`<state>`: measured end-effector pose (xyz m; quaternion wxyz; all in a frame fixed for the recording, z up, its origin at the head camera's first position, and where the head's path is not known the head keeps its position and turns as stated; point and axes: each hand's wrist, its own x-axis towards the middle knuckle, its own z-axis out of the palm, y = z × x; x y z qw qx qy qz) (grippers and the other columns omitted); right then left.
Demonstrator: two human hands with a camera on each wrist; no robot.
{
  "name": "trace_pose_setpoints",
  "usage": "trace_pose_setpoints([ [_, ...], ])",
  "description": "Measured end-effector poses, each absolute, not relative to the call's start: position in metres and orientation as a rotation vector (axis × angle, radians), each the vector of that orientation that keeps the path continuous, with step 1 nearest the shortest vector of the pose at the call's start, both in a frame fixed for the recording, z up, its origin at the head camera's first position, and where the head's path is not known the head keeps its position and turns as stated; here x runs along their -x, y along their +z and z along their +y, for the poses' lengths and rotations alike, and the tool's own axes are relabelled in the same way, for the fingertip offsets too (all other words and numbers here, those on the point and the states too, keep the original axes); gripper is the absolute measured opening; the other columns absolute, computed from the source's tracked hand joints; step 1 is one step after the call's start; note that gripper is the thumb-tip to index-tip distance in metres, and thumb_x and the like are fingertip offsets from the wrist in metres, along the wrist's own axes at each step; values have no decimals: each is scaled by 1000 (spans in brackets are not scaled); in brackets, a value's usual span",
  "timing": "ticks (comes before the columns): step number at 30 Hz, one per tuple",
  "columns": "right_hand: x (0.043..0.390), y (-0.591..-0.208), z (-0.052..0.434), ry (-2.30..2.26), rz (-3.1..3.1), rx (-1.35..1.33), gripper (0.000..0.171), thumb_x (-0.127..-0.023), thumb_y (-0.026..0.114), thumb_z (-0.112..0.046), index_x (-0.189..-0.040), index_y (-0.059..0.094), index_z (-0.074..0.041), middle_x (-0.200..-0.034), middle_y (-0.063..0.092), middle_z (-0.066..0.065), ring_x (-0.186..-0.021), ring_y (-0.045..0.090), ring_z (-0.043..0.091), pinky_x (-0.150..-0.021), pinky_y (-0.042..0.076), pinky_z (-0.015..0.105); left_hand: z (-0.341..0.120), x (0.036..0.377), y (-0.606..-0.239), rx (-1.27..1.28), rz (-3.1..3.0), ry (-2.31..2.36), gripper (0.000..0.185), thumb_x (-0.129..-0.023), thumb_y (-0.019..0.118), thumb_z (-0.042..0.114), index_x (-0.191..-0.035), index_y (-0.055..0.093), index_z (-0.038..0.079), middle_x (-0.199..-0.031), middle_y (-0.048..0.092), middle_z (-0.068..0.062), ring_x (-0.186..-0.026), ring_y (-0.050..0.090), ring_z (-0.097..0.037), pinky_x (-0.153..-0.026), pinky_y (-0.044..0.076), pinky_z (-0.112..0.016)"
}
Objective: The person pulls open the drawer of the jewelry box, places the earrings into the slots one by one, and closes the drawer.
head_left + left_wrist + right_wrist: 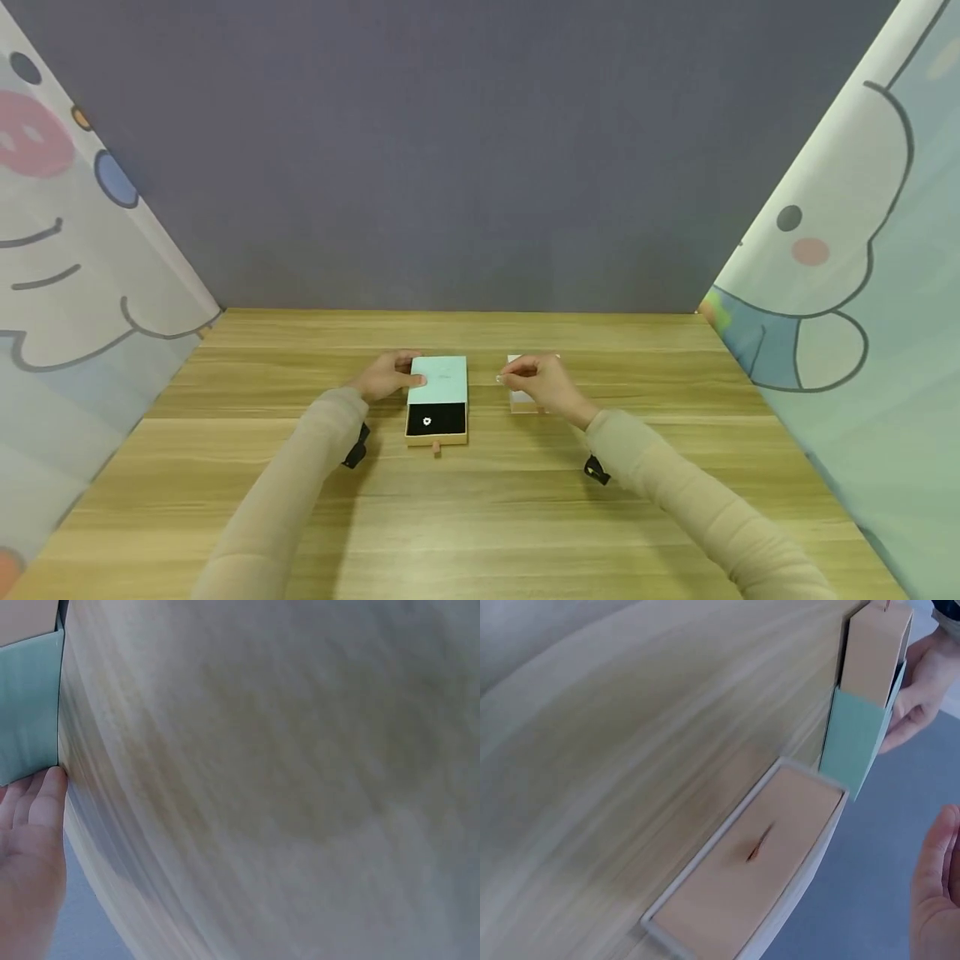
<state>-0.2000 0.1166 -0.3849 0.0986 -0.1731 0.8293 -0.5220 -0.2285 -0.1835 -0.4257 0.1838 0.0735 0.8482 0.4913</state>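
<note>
A mint-green slide-out jewelry box (439,379) lies on the table with its drawer pulled partway toward me. On the drawer's black lining (450,419) sits a small silvery piece of jewelry (427,421). My left hand (384,377) holds the box at its left side, thumb on top; the left wrist view shows fingertips (54,780) against the mint sleeve. Between thumb and fingers, my right hand (546,385) pinches another tiny silvery piece of jewelry (498,379), raised above a white box (522,400). The hand partly hides that box, and the piece's exact kind is unclear.
The white box has a peach front with a small pull tab (757,847), and it stands right of the mint box. A wooden table (465,517) lies beneath, with a grey panel (480,167) behind and cartoon-printed curtains (825,208) at both sides.
</note>
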Motion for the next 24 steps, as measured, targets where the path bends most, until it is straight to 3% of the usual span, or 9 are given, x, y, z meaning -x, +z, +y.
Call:
trace_pose_setpoints([
  [9, 191, -390, 94, -1400, 2492, 657, 9, -86, 65, -15, -91, 71, -10, -93, 68, 4, -81, 62, 13, -70, 52, 26, -185, 226, -429, -192, 2368, 1387, 69, -86, 66, 26, -142, 32, 5, -146, 28, -22, -133, 27, -39, -107, 30, -51],
  [24, 193, -398, 73, -1332, 2483, 671, 10, -84, 66, -13, -90, 72, -8, -89, 70, 2, -81, 63, 11, -72, 52, 24, -182, 229, -428, -194, 2370, 1435, 68, -85, 66, 26, -141, 33, 6, -144, 31, -22, -132, 30, -38, -106, 31, -51],
])
